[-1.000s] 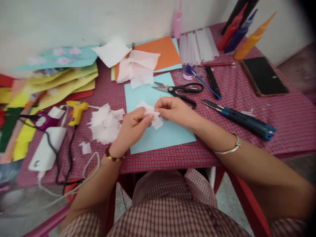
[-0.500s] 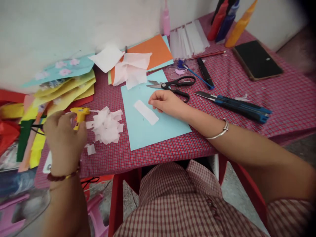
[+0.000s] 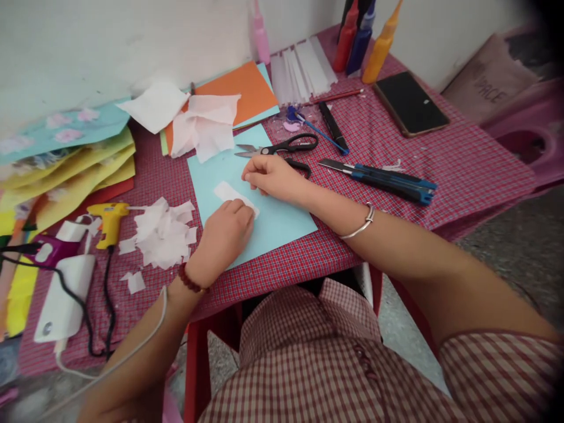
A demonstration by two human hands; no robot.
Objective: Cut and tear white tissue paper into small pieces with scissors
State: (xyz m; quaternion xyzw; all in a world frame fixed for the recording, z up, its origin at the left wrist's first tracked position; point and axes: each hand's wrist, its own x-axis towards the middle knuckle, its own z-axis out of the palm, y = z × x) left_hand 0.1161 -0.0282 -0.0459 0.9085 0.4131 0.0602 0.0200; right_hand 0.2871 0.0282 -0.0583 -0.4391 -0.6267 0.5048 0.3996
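On a light blue sheet of paper lies a narrow white paper strip, set at a slant. My left hand rests at the strip's lower end with fingers curled down over it; the fingertips are hidden, so what they hold cannot be seen. Just right of the strip, my right hand is closed in a loose pinch above the blue sheet. Anything between its fingers is too small to make out. Black-handled scissors lie behind the right hand. Left of my left hand is a heap of cut white paper pieces.
A yellow glue gun and a white power strip with cables lie at left. A utility knife, its blade out, is right of my hands. Farther back are a phone, glue sticks and an orange sheet.
My left hand has moved from beside the glue gun rightward to the paper strip. My right hand keeps nearly the same place and pose. The view has shifted right.
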